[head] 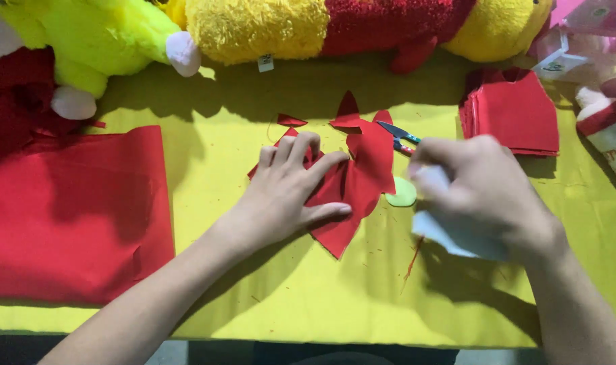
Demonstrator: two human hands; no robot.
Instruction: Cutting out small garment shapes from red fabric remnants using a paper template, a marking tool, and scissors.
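My left hand (291, 189) lies flat with fingers spread on a cut piece of red felt (362, 179) in the middle of the yellow table (308, 290). My right hand (480, 192), blurred, is closed on a pale white-blue piece (450, 236) just right of the felt. Small red offcuts (291, 121) lie behind the felt. Small scissors (399, 137) with a dark blade and coloured handle rest behind the felt. A pale green oval piece (402, 194) peeks out at the felt's right edge.
A large red felt sheet (71, 209) covers the left side. A stack of red felt squares (514, 111) sits at the back right. Yellow-green and red-yellow plush toys (254, 27) line the far edge. Packaged items (612, 128) are at the right edge.
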